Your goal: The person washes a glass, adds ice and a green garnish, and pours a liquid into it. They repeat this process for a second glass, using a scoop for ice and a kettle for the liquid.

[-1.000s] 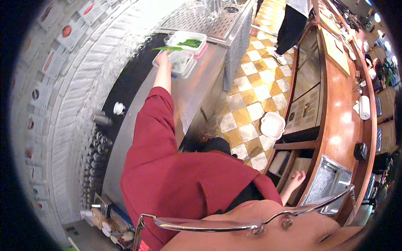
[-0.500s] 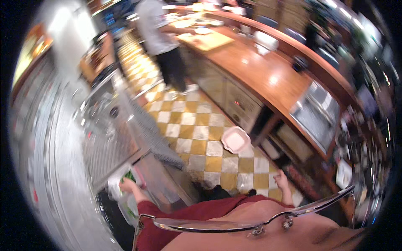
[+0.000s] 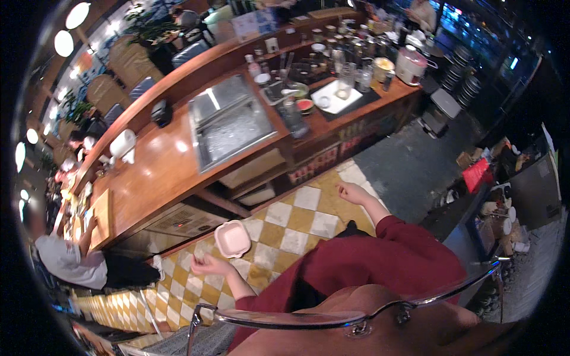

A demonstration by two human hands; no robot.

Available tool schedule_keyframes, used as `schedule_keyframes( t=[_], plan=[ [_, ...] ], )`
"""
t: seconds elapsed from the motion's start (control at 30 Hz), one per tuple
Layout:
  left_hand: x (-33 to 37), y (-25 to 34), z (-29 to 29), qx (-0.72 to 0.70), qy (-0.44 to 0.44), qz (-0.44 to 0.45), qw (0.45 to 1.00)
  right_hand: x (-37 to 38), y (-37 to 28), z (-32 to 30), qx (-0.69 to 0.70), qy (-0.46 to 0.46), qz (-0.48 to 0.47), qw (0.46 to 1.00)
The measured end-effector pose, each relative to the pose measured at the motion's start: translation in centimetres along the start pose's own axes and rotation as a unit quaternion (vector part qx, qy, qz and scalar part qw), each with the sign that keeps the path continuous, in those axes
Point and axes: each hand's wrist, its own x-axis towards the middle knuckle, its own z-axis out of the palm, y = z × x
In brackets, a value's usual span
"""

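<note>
My left hand [image 3: 212, 264] hangs over the checkered floor with its fingers loosely bent and apart, and I see nothing in it. Close beyond it, a pale pink square basin [image 3: 233, 238] with rounded corners sits on the floor; in this view the hand is just below the basin. Farther right, my right hand [image 3: 354, 193] is held out in front of a dark red sleeve. Its fingers are loosely curled, the tips apart, with no object visible between them. Neither hand touches the counter.
A long wooden counter [image 3: 151, 181] runs ahead, with a steel-framed well [image 3: 233, 133] set into it. Glasses, bottles and a white tray [image 3: 337, 97] stand on its right part, beside a rice cooker [image 3: 411, 64]. A co-worker in a white shirt [image 3: 71, 261] stands at far left. Cluttered shelving [image 3: 504, 219] is at right.
My view has turned right, from the steel sink side to the counter. My left hand has left the tub with green leaves. The right hand is raised farther out.
</note>
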Motion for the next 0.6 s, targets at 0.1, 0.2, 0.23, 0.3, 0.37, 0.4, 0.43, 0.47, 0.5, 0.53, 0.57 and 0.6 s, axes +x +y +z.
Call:
schedule_keyframes(
  t=[0.1,0.2,0.23,0.3,0.37,0.4,0.43,0.47,0.5,0.53,0.57,0.6],
  plan=[
    [-5.8,9.5,7.9,-0.121,-0.098,-0.056,0.986,-3.2,6.0,-6.8,0.075,0.098,0.097,0.988],
    [-13.4,16.5,14.9,-0.215,-0.195,-0.081,0.954,-5.3,12.8,-11.5,0.123,0.216,0.136,0.959],
    [-15.9,18.4,17.4,-0.244,-0.209,-0.049,0.946,-5.8,14.3,-13.2,0.142,0.231,0.16,0.949],
    [-20.0,22.8,21.0,-0.242,-0.29,-0.008,0.926,-6.2,18.2,-16.4,0.239,0.239,0.156,0.928],
    [-22.7,27.1,23.6,-0.273,-0.339,0.004,0.9,-5.4,20.9,-19.2,0.281,0.232,0.149,0.919],
    [-23.6,30.0,24.7,-0.285,-0.374,0.0,0.883,-4.5,22.7,-20.7,0.306,0.235,0.14,0.912],
    [-24.9,31.2,26.6,-0.283,-0.389,0.031,0.876,-3.4,24.5,-22.2,0.33,0.236,0.132,0.904],
    [-25.7,32.2,28.1,-0.284,-0.416,0.03,0.863,-1.7,25.8,-23.6,0.352,0.231,0.127,0.898],
    [-26.5,33.2,29.9,-0.288,-0.442,0.031,0.849,0.4,27.0,-25.3,0.374,0.229,0.121,0.891],
    [-27.7,33.3,32.1,-0.288,-0.456,0.018,0.842,2.6,28.1,-26.8,0.396,0.226,0.115,0.883],
    [-28.4,34.0,34.1,-0.275,-0.468,0.014,0.84,5.0,29.0,-28.3,0.393,0.226,0.115,0.884],
    [-29.1,34.7,36.0,-0.261,-0.482,0.009,0.836,7.6,29.7,-29.6,0.39,0.227,0.116,0.885]
  ],
)
